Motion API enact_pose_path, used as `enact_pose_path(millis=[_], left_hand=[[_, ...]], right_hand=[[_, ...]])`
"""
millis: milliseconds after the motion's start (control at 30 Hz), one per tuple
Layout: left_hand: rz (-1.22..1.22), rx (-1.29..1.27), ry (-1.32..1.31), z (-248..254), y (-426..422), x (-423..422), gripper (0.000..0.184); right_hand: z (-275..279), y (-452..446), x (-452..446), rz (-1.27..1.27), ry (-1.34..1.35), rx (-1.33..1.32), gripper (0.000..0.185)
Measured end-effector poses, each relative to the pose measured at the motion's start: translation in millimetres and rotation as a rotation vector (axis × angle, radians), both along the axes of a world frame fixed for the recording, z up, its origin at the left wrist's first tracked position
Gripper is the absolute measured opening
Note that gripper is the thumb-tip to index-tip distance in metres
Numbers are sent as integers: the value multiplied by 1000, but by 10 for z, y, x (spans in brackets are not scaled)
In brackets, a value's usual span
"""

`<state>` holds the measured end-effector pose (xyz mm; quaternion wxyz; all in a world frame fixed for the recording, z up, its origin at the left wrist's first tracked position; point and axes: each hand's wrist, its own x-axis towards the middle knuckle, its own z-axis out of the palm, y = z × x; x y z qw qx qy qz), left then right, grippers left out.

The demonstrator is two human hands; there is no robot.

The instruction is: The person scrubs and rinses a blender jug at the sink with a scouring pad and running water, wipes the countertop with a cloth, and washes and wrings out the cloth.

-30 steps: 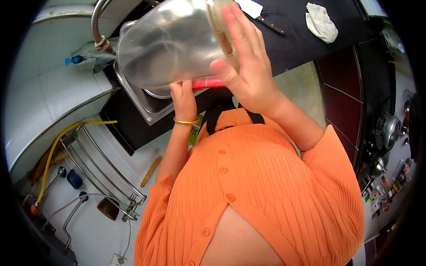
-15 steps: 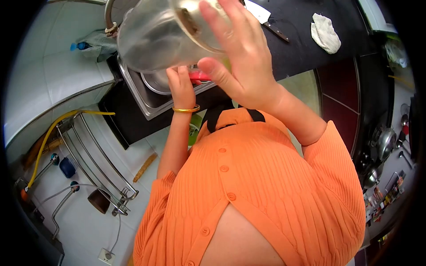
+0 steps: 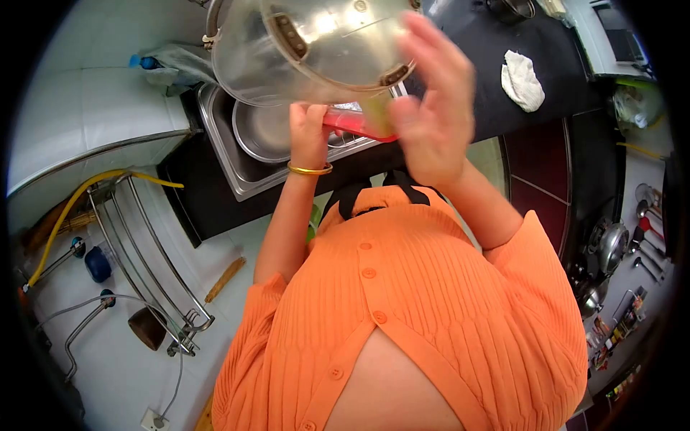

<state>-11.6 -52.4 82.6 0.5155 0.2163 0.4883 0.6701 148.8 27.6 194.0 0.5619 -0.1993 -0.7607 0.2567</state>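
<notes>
A large, shiny, see-through-looking vessel (image 3: 323,47) with brown bracket-like pieces is tilted over the sink (image 3: 241,183). Just below its rim, my left hand (image 3: 309,136), wearing a gold bangle, has its fingers closed on a red flat object (image 3: 356,123); whether they also touch the vessel is unclear. Something yellow-green shows, blurred, by the red object's right end. To the right, my right hand (image 3: 438,108) is blurred, fingers apart, beside the vessel's right edge; contact cannot be made out. A round metal basin (image 3: 262,133) sits in the sink.
A white cloth (image 3: 522,82) lies on the dark counter (image 3: 478,93), with a dark metal pot (image 3: 512,8) farther back. Behind the sink is a plastic bag (image 3: 180,61). A metal rack (image 3: 147,244) is at lower left, and pans (image 3: 612,248) are at far right.
My right hand has shifted right, away from the vessel's face. More of the vessel's bracketed side, the red object and the basin shows. The knife is no longer visible, and the view has shifted.
</notes>
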Motion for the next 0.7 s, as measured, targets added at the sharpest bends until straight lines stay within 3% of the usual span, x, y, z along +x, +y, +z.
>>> enact_pose_path(millis=[67, 100, 167, 233, 300, 367, 433, 467, 533, 700], left_hand=[[-18, 32, -26, 41, 76, 43, 20], [-38, 48, -50, 59, 111, 48, 21], [-82, 74, -87, 58, 184, 40, 23], [-139, 61, -175, 149, 259, 113, 26], [-184, 105, -239, 127, 306, 153, 28], [-191, 180, 218, 132, 333, 189, 28], [-180, 213, 551, 186, 386, 199, 28], [-206, 204, 585, 163, 398, 179, 28], [-243, 131, 314, 103, 461, 163, 34], [-347, -100, 489, 97, 480, 121, 30]], right_hand=[[-118, -80, 8, -10, 418, -301, 37], [-180, -179, 73, 46, 495, -506, 37], [-260, -265, 164, 187, 317, -756, 37], [-219, -251, 190, 499, 135, -837, 43], [-212, -253, 75, 448, 254, -849, 49], [-116, -160, 59, 635, 204, -934, 48], [-39, -187, 0, 583, 230, -926, 48], [-57, -187, 7, 551, 187, -929, 52], [-47, -219, 28, 481, 133, -947, 57], [-157, -224, 75, 491, 287, -901, 57]])
